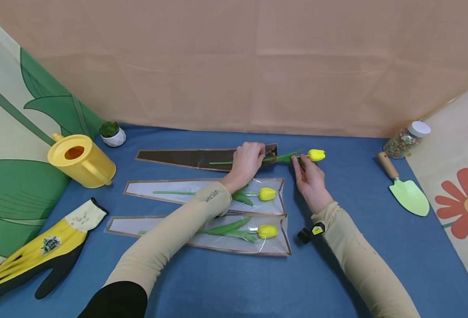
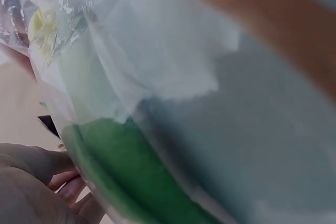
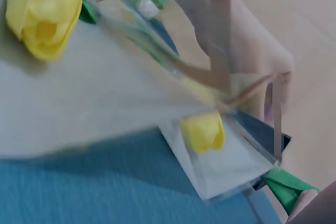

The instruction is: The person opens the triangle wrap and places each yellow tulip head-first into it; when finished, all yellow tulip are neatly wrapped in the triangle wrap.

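Observation:
At the back of the table lies a dark, brown-edged flower sleeve (image 1: 178, 157), its wide mouth to the right. My left hand (image 1: 248, 162) pinches the sleeve near that mouth. A yellow tulip (image 1: 316, 155) has its stem inside the sleeve, while the bloom sticks out to the right. My right hand (image 1: 310, 180) pinches the tulip by its green leaf and stem just below the bloom; the green leaf (image 3: 287, 188) also shows at its fingers in the right wrist view. In front lie two pale sleeves, a middle one (image 1: 138, 188) and a near one (image 1: 124, 225), each holding a yellow tulip.
On the left are a yellow watering can (image 1: 82, 161), a small potted succulent (image 1: 113, 136) and a yellow-black glove (image 1: 47, 247). A lidded jar (image 1: 404, 142) and a green trowel (image 1: 410, 197) lie at the right. A brown cloth wall (image 1: 257, 66) borders the blue table's back.

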Demonstrator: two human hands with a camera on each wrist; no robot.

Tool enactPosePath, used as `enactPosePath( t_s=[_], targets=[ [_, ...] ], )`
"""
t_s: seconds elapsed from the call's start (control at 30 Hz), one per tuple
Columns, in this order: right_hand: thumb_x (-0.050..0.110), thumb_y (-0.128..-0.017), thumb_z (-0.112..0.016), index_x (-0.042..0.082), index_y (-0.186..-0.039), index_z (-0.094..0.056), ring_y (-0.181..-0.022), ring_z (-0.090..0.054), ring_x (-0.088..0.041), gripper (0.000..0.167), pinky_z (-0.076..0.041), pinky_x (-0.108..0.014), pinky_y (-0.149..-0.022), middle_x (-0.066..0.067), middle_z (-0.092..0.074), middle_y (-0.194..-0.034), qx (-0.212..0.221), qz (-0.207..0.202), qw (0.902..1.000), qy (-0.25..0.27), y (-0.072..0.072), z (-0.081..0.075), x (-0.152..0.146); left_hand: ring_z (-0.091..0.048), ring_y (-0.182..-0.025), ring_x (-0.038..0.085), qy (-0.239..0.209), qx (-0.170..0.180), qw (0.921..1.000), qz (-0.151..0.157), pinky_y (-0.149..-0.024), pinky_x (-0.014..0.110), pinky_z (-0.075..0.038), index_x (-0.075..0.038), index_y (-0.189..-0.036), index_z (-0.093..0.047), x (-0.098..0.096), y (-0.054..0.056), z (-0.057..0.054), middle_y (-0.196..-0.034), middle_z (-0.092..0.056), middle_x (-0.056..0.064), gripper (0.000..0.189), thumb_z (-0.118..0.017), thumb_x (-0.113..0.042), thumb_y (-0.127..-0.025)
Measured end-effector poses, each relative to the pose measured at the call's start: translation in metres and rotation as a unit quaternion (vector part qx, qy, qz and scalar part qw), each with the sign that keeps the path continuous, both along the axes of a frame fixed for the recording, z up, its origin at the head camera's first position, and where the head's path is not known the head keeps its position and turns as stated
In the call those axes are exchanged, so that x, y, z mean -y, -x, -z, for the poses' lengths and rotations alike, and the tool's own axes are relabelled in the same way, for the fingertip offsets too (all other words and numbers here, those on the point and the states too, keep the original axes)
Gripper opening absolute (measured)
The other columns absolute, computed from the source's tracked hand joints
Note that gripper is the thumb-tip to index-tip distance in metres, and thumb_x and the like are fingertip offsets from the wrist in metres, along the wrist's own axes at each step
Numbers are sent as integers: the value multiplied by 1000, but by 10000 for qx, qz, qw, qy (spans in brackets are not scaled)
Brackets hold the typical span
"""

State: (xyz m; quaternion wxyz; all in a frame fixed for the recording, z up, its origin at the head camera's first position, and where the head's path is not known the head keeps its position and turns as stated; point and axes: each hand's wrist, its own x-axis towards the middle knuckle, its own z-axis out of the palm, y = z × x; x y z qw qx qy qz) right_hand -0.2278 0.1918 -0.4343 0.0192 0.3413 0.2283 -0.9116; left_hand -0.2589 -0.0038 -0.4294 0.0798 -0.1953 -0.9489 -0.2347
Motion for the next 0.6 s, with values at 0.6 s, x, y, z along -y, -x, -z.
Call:
enactPosePath(
  t_s=[0.6],
  targets=[
    [14, -101, -77, 9, -122, -70, -64, -68, -12, 23, -57, -19, -59, -6, -69, -86, 391, -258, 9917, -1193, -1, -1, 26, -63, -64, 16, 285, -358, 9990, 18, -52, 29, -50, -13, -94, -76, -4, -1, -1, -88, -71, 2, 16, -67, -13, -108]
  ],
)
